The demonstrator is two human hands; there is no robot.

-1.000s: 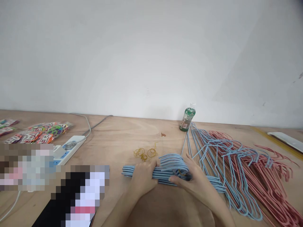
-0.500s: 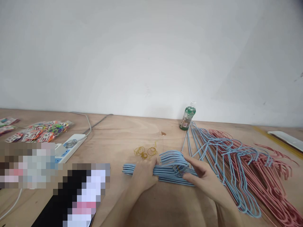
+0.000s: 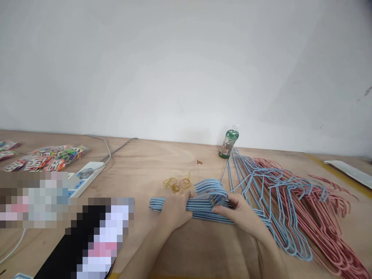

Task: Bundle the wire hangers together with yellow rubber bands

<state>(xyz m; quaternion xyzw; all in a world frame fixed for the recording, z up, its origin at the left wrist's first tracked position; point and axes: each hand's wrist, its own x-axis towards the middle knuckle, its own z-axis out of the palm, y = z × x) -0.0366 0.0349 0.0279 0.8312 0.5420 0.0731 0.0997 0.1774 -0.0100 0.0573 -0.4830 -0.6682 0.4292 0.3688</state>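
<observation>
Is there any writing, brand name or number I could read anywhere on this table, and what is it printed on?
Nothing here can be read.
On the bottle: a green label with print, too small and blurred to read.
On the packets: colourful printed shapes, too blurred to read.
On the power strip: no legible marking.
On the blue hangers: no writing visible.
</observation>
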